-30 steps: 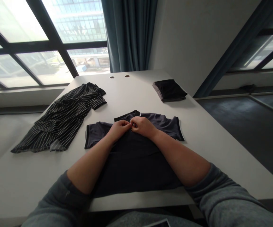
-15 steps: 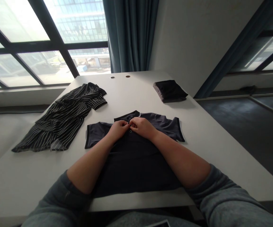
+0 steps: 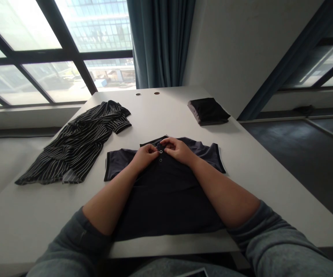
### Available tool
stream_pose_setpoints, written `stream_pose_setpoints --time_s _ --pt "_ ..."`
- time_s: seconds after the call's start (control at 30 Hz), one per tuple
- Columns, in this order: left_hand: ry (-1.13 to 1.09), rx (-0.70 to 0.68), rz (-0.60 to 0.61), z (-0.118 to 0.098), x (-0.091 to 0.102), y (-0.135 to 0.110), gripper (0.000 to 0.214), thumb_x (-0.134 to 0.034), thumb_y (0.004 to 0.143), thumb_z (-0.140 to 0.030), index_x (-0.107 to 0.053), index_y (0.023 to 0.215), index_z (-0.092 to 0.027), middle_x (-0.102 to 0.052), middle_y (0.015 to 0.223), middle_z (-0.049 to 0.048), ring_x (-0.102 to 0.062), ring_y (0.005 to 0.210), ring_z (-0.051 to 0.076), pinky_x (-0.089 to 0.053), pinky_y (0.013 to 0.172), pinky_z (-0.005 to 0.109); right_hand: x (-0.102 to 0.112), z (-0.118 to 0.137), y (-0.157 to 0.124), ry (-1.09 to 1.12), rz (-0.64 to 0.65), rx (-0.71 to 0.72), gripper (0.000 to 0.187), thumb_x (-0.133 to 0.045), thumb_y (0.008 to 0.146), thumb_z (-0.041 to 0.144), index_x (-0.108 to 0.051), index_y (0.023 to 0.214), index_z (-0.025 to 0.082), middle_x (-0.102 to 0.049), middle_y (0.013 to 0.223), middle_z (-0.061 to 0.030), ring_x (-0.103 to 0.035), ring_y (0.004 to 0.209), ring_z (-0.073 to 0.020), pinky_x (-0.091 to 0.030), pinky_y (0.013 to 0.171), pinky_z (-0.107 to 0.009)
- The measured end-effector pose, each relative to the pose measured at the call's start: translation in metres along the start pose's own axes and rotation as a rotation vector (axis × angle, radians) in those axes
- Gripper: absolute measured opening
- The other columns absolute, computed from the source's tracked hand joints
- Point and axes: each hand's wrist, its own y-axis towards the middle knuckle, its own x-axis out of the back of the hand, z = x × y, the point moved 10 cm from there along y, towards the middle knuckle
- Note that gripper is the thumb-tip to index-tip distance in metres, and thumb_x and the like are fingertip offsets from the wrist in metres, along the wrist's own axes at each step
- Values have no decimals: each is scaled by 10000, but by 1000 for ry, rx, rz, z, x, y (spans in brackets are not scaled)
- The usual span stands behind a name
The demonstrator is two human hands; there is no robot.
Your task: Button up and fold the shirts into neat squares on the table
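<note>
On bench (image 3: 270, 181), dark polo shirt (image 3: 166, 196) is laid flat; button placket (image 3: 161, 156) is pinched by left hand (image 3: 146, 154) and right hand (image 3: 178, 149), both closed on it.

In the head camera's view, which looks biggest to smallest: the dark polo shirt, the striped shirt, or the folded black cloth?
1. dark polo shirt, though it lies nearest the camera, so its lead over the next is unsure.
2. striped shirt, crumpled, close in spread.
3. folded black cloth, clearly smallest.
</note>
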Motion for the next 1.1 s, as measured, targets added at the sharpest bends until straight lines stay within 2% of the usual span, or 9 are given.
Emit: stream_pose_setpoints --time_s 0.13,0.2,0.27,0.4,0.53,0.63,0.77,0.9,1.1 --pt "29 -73 62 -11 -8 -3 220 -733 748 -377 -626 809 -195 -622 692 -25 -530 614 126 -401 602 257 9 11 1 -144 -40 92 613 -625 821 142 -610 1423 252 -519 1509 -118 -517 645 -78 -526 674 -283" --pt "69 -114 84 -17 -10 -5 205 -731 758 -362 -641 831 -192 -646 721 -15 -549 642 135 -414 622 264 3 11 1 -191 37 93 542 -646 842 163 -653 1379 238 -584 1447 -110 -523 649 -90 -520 686 -292" --pt "112 -144 104 -21 -11 -6 167 -707 782 -333 -654 856 -193 -678 769 -1 -578 680 148 -438 646 271 -1 10 2 -239 73 79 385 -663 850 172 -728 1228 201 -705 1203 -81 -561 686 -121 -512 715 -300" --pt "299 -217 33 -28 -5 -9 134 -608 859 -251 -670 970 -211 -734 935 32 -652 805 189 -520 778 326 0 9 3 -300 55 83 146 -624 865 127 -746 927 176 -698 900 -43 -619 778 -162 -505 766 -301" --pt "603 -368 12 -32 -11 -12 500 -619 852 -182 -613 1351 -215 -634 1398 124 -620 1235 297 -480 1075 444 -8 8 2 -316 95 152 185 -598 884 103 -726 990 185 -714 1073 -82 -668 972 -203 -538 911 -353" --pt "764 -352 92 -17 -21 -10 616 -634 865 -196 -545 1474 -199 -595 1456 152 -578 1309 343 -432 1135 483 -15 -5 0 -370 133 121 414 -637 877 106 -682 1277 198 -685 1329 -117 -646 1217 -244 -499 1090 -418" --pt "889 -324 123 -6 -24 -7 455 -606 935 -279 -650 1384 -212 -680 1245 140 -626 1153 336 -472 1049 479 -30 -20 -5 -439 247 97 535 -637 865 74 -653 1383 209 -672 1386 -114 -639 1275 -252 -479 1142 -415" --pt "902 -334 40 -11 -19 -7 391 -648 919 -315 -722 1293 -224 -646 1242 137 -592 1142 338 -484 1026 479 -32 -23 -5 -538 248 99 483 -645 874 85 -689 1343 189 -677 1273 -125 -684 1111 -242 -536 1030 -377" --pt "733 -367 -36 -24 -12 -8 149 -608 951 -272 -743 1010 -252 -696 1278 81 -571 1250 315 -432 1099 492 -23 -17 -1 -567 186 102 261 -624 871 75 -754 1071 181 -672 1128 -96 -679 994 -211 -540 944 -330"
